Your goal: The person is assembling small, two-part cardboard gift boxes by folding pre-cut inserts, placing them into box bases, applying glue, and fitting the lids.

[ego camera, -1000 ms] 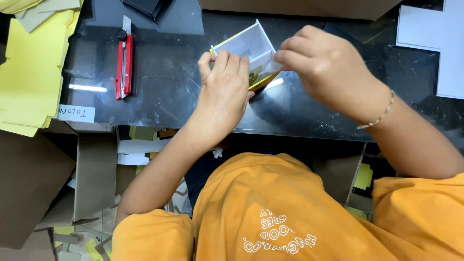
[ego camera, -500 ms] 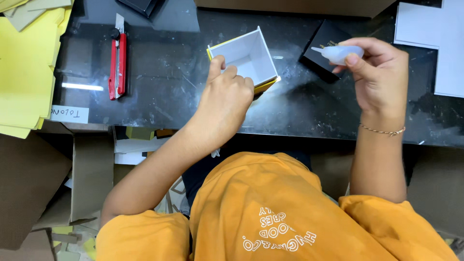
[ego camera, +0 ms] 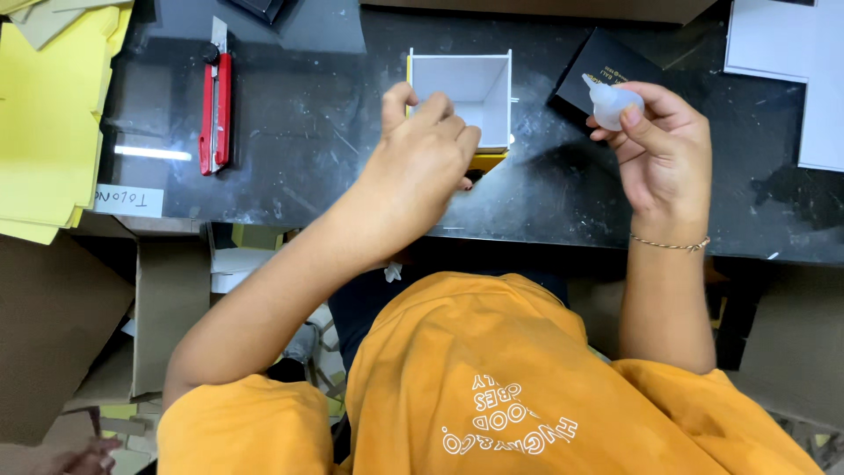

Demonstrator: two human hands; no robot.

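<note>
L hand (ego camera: 422,158) grip closed on near wall of white open box (ego camera: 462,88) on dark counter (ego camera: 290,132); R hand (ego camera: 664,145) grip pinching small clear glue bottle (ego camera: 613,102), apart from box

- A small white open box (ego camera: 462,97) stands on the dark table.
- A flat black box (ego camera: 607,66) lies beside it.
- A white paper label (ego camera: 128,200) sticks on the table edge.
</note>
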